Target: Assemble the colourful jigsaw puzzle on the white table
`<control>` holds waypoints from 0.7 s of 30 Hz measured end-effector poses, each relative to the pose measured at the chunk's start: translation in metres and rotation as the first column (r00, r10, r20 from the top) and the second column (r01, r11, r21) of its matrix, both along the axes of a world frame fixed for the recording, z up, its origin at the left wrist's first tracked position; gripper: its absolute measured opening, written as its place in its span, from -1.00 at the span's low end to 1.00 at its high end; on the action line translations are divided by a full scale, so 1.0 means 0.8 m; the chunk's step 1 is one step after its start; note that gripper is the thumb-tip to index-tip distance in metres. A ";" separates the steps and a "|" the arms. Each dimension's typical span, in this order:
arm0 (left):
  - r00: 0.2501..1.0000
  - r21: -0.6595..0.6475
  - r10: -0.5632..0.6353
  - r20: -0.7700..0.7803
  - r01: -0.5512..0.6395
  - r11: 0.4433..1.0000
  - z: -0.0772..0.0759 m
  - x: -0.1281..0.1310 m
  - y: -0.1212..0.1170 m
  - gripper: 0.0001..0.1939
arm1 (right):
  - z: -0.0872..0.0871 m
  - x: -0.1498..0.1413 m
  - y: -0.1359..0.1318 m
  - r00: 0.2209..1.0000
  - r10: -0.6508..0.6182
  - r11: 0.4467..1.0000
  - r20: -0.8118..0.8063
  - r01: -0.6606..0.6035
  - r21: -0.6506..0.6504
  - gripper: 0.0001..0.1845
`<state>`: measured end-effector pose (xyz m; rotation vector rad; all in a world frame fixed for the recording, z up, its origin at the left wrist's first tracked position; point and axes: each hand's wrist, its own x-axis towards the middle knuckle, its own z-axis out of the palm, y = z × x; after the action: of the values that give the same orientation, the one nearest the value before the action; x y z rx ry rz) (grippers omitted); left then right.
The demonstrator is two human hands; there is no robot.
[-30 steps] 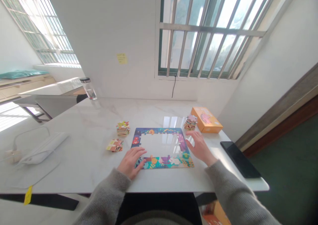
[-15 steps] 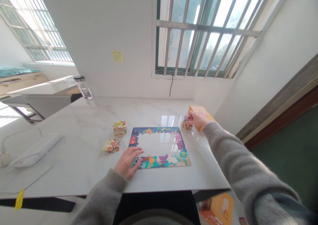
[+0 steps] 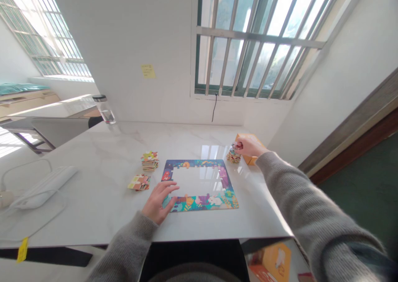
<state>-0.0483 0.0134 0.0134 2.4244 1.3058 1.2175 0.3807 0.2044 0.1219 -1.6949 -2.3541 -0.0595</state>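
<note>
A colourful jigsaw puzzle border (image 3: pixel 202 202) lies flat on the white table, with bare tabletop showing inside it. My left hand (image 3: pixel 159 202) rests over its lower left corner, fingers apart and holding nothing. At the back right, my right hand (image 3: pixel 248 145) reaches to a stack of puzzle pieces (image 3: pixel 234 155), its fingers pinched at the top of the stack. Whether one piece or several are between the fingertips is too small to tell. Left of the border stand a taller stack of puzzle pieces (image 3: pixel 150 161) and a low pile of pieces (image 3: pixel 139 182).
An orange box (image 3: pixel 251 161) sits behind my right hand, partly covered by it. A clear bottle (image 3: pixel 106 110) stands at the back left. A white power strip (image 3: pixel 46 189) with cables lies at the left. Another orange box (image 3: pixel 276 261) is below the table's edge.
My right hand has moved from the border's right side up to the back right stack and closed at its top. My left hand has stayed at the lower left corner. The view has shifted slightly.
</note>
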 end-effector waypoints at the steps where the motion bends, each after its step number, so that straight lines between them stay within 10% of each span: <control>1: 1.000 0.012 -0.006 -0.004 0.006 1.000 0.002 0.001 0.001 -0.73 | 0.007 -0.004 -0.003 1.000 0.027 0.999 0.004 -0.027 -0.028 -0.70; 8: 0.987 0.045 -0.125 -0.103 0.130 0.990 0.035 0.022 0.045 -0.73 | 0.022 -0.101 -0.057 0.927 0.327 0.933 -0.183 -0.347 -0.092 -0.71; 14: 0.967 -0.015 -0.161 -0.195 0.162 0.987 0.047 0.058 0.103 -0.54 | -0.036 -0.181 -0.101 0.747 0.400 0.793 -0.531 -0.573 -0.209 -0.71; 21: 0.974 -0.137 -0.226 -0.011 0.223 0.965 0.019 0.067 0.117 -0.78 | -0.085 -0.189 -0.106 0.586 0.272 0.725 -0.764 -0.646 -0.238 -0.69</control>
<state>0.0051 0.1069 0.0287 2.4196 1.0466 1.0072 0.2296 0.1192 0.0539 -0.8585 -2.1842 1.1763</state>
